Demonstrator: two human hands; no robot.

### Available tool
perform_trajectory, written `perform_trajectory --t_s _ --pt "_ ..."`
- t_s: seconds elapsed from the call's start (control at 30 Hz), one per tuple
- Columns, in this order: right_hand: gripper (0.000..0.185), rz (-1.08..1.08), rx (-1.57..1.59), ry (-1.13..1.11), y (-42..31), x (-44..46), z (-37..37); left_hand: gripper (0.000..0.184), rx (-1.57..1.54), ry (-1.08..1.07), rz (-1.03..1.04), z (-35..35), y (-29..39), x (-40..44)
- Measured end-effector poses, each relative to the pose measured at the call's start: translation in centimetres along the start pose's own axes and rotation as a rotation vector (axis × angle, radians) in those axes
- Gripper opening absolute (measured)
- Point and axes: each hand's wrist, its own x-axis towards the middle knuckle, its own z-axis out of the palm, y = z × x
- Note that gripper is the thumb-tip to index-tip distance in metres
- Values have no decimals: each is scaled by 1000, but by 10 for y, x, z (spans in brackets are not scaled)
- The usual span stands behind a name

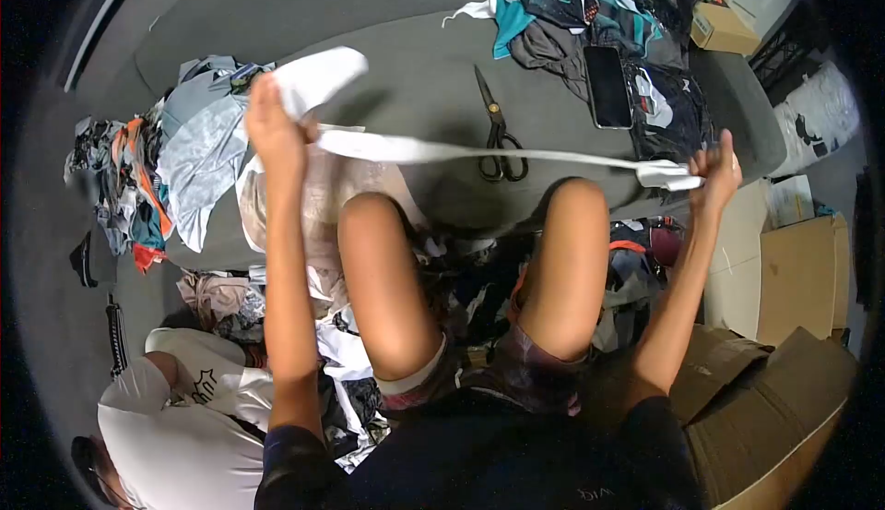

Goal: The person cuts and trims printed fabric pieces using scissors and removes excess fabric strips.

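A long white fabric strip (pixel 415 148) is stretched across in front of my knees. My left hand (pixel 275 127) is closed on its left part, with a wider white flap sticking up past the fingers. At the other side my right hand (pixel 717 173) grips the strip's folded right end between thumb and fingers, one finger pointing up. Black-handled scissors (pixel 495 123) lie on the grey cushioned surface just beyond the strip, blades half closed and pointing away. Below my left hand, pale beige fabric (pixel 313 196) hangs over the near edge of the surface.
Heaped clothes in grey and orange (pixel 134 178) lie at left; dark and teal garments (pixel 590 12) are at the back right, near a phone (pixel 608 88). Cardboard boxes (pixel 797 275) stand at right. A person in a white shirt (pixel 184 436) is at lower left. Fabric scraps lie below my knees.
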Motion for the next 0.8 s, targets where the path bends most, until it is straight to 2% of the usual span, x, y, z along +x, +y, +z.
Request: perform_trajectory --t_s 0.03,0.13,0.17,0.23,0.27,0.3,0.37,0.4,0.43,0.5,0.53,0.57,0.63,0.67,0.73,0.77,0.8 --pt "46 -27 -34 82 3 8 -17 25 38 54 39 -22 -11 8" --pt "47 161 29 76 40 42 -113 26 -287 276 -246 -69 -15 -5" --pt "47 227 62 58 47 37 -124 26 -280 275 -252 -81 -33 -19" --pt "46 351 -32 132 59 14 -117 23 -511 44 -354 -106 -72 -51" --pt "45 406 -15 56 71 14 -128 21 -489 83 -414 -103 -71 -65" --pt "44 464 -8 -121 83 20 -149 19 -466 122 -472 -93 -68 -81" --pt "40 491 54 -71 94 9 -142 18 -499 147 -584 -85 -57 -101" --pt "33 503 53 -86 88 -1 -131 19 -490 78 -591 -87 -49 -106" --pt "28 491 -44 103 80 -9 -113 19 -486 89 -591 -88 -46 -110" --pt "32 424 -268 -144 68 -11 -124 19 -345 31 -519 -93 -42 -116" --pt "40 402 -423 -191 57 -21 -114 21 -178 -22 -538 -100 -36 -118" --pt "44 348 -1124 -157 45 -7 -136 21 -174 -17 -540 -108 -37 -120" --pt "40 -90 -1331 -211 35 -28 -138 25 852 -200 -1 -114 -31 -126" --pt "40 -91 -1333 -214 32 -38 -139 30 863 -132 -57 -111 -21 -130" --pt "33 -213 -1105 -118 24 -60 -128 28 847 -115 -7 -92 -1 -127" --pt "24 -71 -914 -158 25 -77 -114 26 834 -103 44 -82 8 -127" --pt "22 -47 -881 -265 24 -96 -93 25 764 -164 94 -70 16 -125"
